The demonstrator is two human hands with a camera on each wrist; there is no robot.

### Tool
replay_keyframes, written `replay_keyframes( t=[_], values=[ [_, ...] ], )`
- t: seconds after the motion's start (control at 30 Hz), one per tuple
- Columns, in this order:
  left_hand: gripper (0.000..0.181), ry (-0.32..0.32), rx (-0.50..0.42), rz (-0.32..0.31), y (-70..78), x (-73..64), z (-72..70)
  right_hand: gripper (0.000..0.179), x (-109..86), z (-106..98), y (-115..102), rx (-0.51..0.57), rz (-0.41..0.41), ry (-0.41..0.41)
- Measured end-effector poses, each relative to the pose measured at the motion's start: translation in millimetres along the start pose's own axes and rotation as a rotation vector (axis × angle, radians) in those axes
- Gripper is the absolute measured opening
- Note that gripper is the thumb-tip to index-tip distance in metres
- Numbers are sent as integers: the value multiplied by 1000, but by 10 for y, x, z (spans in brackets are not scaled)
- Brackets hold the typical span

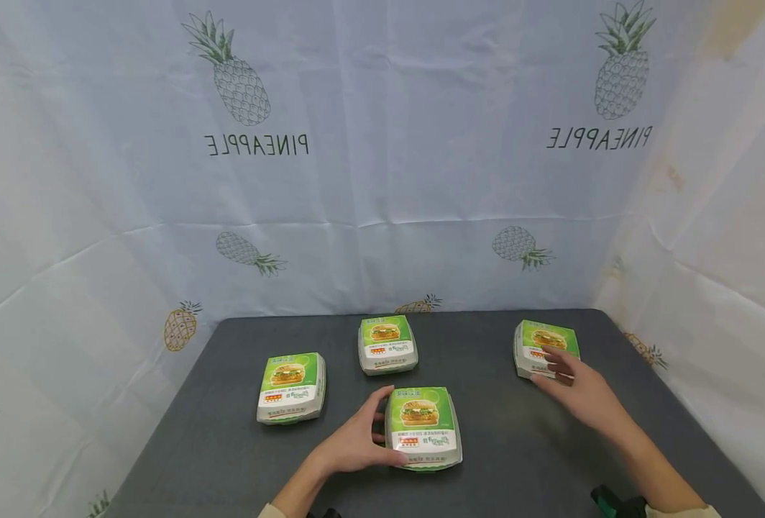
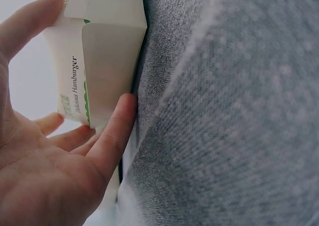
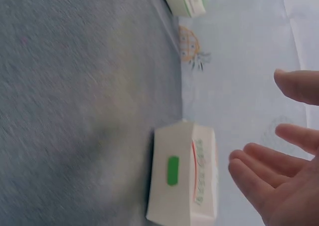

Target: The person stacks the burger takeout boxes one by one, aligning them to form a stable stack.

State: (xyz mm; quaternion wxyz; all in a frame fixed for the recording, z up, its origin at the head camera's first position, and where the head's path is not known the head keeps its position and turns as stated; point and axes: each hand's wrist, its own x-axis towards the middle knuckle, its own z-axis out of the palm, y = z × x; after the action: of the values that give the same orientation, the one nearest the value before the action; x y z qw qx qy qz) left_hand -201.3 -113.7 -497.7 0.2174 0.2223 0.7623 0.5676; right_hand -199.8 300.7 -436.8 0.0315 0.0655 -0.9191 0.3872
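Note:
My left hand point(image 1: 359, 439) spans the left side of the nearest hamburger box point(image 1: 424, 428), a green and white carton with a burger picture. Its thumb lies at the front edge and the index finger reaches the back left corner. Up close in the left wrist view, thumb and fingers hold the carton point(image 2: 107, 71), whose base is at the grey tabletop. Over at the right, my right hand point(image 1: 579, 396) hovers by the front right of another hamburger box point(image 1: 544, 342). Fingers spread and apart from that carton point(image 3: 172, 176), it holds nothing in the right wrist view.
Two more hamburger boxes stand on the dark grey table point(image 1: 227, 460): a left box point(image 1: 292, 388) and a back middle box point(image 1: 387, 345). White pineapple-print cloth point(image 1: 382, 180) hangs behind the table and along both sides.

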Motion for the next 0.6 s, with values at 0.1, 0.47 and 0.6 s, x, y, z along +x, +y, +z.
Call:
replay_keyframes(
  t=[0.1, 0.47, 0.6],
  values=[
    [109, 1, 2, -1, 5, 0, -1, 75, 22, -88, 31, -24, -3, 56],
    [110, -16, -44, -5, -2, 4, -10, 87, 178, -208, 272, -142, 35, 119],
    [109, -14, -39, -5, 0, 0, -7, 91, 243, -225, 369, -130, 39, 97]
  ],
)
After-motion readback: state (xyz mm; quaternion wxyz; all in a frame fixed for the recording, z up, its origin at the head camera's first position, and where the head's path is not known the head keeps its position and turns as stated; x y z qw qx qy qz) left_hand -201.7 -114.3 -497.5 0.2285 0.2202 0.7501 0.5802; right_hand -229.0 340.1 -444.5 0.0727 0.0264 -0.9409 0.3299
